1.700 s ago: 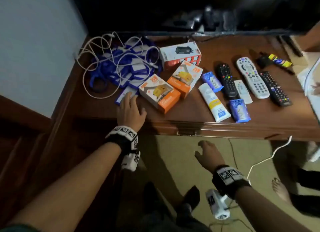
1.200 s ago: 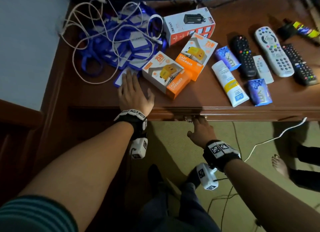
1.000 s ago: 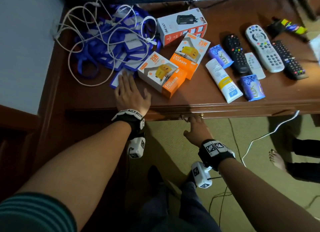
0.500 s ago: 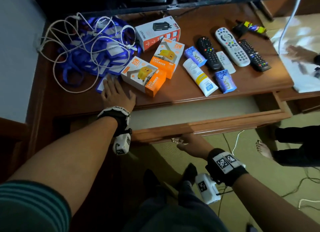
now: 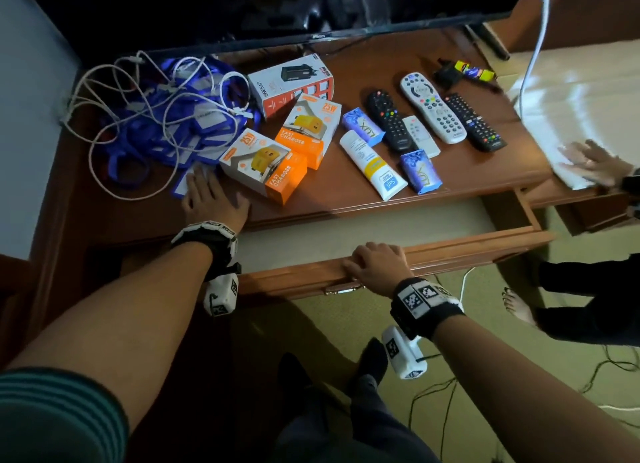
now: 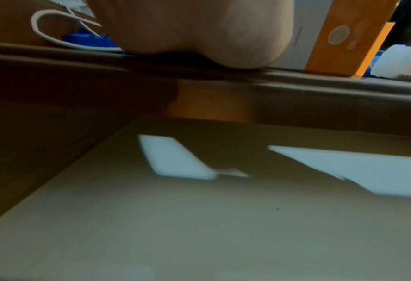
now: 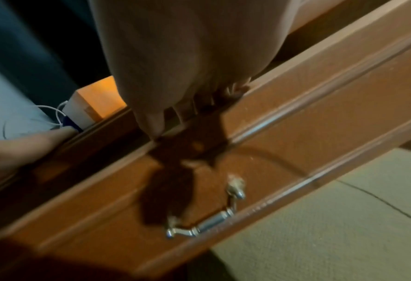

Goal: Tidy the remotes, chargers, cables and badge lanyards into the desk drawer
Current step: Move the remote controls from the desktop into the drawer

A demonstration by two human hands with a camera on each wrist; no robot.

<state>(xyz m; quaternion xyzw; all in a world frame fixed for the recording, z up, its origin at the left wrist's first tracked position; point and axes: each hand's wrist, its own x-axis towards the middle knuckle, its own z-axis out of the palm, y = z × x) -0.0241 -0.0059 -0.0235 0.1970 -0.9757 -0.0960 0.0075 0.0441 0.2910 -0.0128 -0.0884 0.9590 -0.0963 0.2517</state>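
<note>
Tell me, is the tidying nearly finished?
Not nearly. Done: the drawer is pulled open. In hand: the right hand grips its front edge, and the left hand rests flat on the desk. Left: the remotes, charger boxes, cables and lanyards all lie on top.

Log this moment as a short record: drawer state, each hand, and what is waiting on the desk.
drawer: desk drawer pulled partly out, pale lining showing, nothing seen inside
right hand: right hand grips the top edge of the drawer front, above the metal handle
left hand: left hand rests flat on the desk near its front edge, beside an orange charger box
remotes: four remotes lying together, desk right
cables and lanyards: white cables tangled over blue badge lanyards, desk left
</note>
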